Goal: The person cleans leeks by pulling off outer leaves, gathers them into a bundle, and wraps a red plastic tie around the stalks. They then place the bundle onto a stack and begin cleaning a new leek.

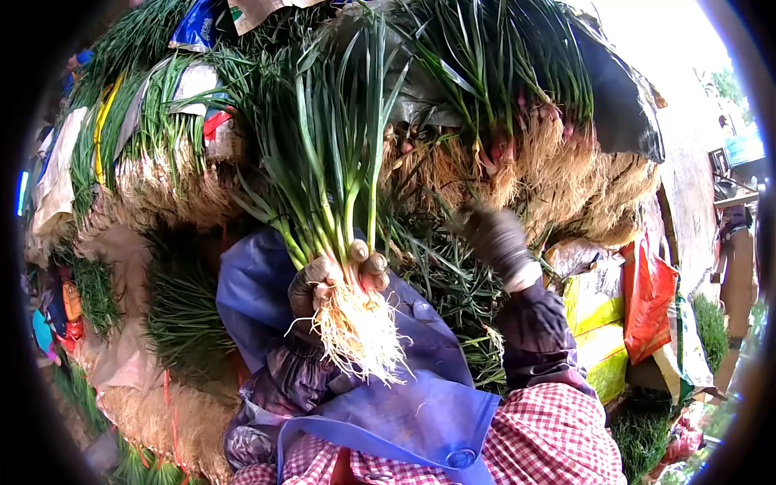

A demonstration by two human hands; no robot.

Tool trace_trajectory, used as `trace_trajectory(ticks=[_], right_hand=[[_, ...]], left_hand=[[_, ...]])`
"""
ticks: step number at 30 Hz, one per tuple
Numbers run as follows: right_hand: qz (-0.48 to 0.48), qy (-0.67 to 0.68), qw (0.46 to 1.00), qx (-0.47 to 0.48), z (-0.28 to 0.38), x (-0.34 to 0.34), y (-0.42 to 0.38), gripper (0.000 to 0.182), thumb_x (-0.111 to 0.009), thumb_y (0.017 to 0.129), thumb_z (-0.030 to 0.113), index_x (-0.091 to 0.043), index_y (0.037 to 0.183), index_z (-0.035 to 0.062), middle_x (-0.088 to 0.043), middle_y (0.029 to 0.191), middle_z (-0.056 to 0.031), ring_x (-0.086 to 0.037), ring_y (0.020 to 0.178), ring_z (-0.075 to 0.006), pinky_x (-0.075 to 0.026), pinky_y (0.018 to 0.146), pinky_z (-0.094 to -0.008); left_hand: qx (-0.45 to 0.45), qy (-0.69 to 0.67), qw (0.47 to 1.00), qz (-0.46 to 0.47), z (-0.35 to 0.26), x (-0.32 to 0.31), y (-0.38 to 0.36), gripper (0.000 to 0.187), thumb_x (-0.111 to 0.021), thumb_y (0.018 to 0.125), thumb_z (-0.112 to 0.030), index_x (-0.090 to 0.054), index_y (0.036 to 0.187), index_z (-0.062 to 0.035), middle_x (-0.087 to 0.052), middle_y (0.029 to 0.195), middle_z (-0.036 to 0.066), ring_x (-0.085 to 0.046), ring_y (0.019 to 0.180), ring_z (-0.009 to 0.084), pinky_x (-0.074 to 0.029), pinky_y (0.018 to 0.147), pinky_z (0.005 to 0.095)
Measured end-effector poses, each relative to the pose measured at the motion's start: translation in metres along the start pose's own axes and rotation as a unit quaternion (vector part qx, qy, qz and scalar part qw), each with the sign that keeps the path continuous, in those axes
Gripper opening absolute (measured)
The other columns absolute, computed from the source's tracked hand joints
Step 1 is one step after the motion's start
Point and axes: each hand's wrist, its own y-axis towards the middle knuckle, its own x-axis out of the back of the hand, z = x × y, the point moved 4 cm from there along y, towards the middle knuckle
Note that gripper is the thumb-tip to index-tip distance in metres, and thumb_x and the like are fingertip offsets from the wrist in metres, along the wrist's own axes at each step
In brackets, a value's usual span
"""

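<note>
My left hand [305,288], in a dirty glove, is closed round a bunch of green garlic [331,218] just above its roots. The long flat leaves point up and away from me, and the pale, tangled roots [360,333] hang down over a blue plastic apron [420,420]. My right hand [491,237], also gloved, is raised to the right of the bunch, apart from it. Motion smears its fingers, so I cannot make out whether they hold anything. Beneath it lie loose green leaves [453,279].
Large heaps of rooted green garlic [517,73] are stacked ahead, with another pile [153,153] at the left. More bundles [194,315] lie at lower left. On the right are a yellow and white sack [596,323] and a red bag [649,303].
</note>
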Motion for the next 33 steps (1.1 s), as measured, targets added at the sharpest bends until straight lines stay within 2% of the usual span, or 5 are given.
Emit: trace_trajectory(ticks=[3,10,27,31,33], right_hand=[[-0.351,0.115,0.923,-0.106,-0.037,0.063,0.022,0.039,-0.068,0.075,0.051,-0.067,0.089,0.0137,-0.068,0.080,-0.0083,-0.065,0.069,-0.0264,-0.049,0.058,-0.0367],[-0.367,0.316,0.870,0.090,-0.003,0.063,0.008,0.007,-0.066,0.081,0.005,-0.060,0.079,0.0031,-0.062,0.067,-0.0046,-0.055,0.058,-0.0075,-0.046,0.054,-0.0244],[-0.124,0.078,0.986,-0.082,-0.021,0.016,0.063,0.038,-0.068,0.076,0.045,-0.066,0.091,0.0092,-0.067,0.081,-0.0116,-0.064,0.076,-0.0322,-0.049,0.070,-0.0415],[-0.305,0.462,0.831,0.059,-0.013,0.047,0.045,0.013,-0.069,0.080,0.017,-0.062,0.082,0.0066,-0.062,0.066,-0.0071,-0.060,0.061,-0.0138,-0.048,0.058,-0.0281],[-0.397,0.335,0.851,0.079,0.018,0.096,0.000,0.011,-0.069,0.079,0.008,-0.058,0.078,0.0072,-0.057,0.061,-0.0035,-0.053,0.055,-0.0063,-0.045,0.051,-0.0228]], left_hand=[[-0.003,0.008,1.000,0.000,-0.001,0.000,0.001,0.034,-0.058,0.083,-0.023,-0.051,0.101,0.0049,-0.055,0.095,0.016,-0.050,0.097,0.0249,-0.047,0.080,0.0349],[0.015,0.040,0.999,0.016,-0.004,0.010,0.003,0.038,-0.058,0.082,-0.022,-0.051,0.105,0.0068,-0.057,0.098,0.019,-0.052,0.100,0.0264,-0.047,0.081,0.0356],[-0.015,-0.055,0.994,0.090,0.010,-0.001,0.016,0.039,-0.059,0.083,-0.020,-0.055,0.107,0.0100,-0.050,0.125,0.026,-0.042,0.122,0.0301,-0.038,0.100,0.0356],[-0.037,0.035,0.998,-0.033,0.005,0.002,0.010,0.026,-0.057,0.084,-0.019,-0.061,0.088,0.0057,-0.059,0.108,0.025,-0.048,0.116,0.0320,-0.035,0.105,0.0396],[-0.094,0.064,0.993,-0.008,0.006,-0.008,0.015,0.023,-0.057,0.083,-0.019,-0.062,0.081,0.0037,-0.061,0.099,0.023,-0.053,0.109,0.0329,-0.032,0.107,0.0423]])
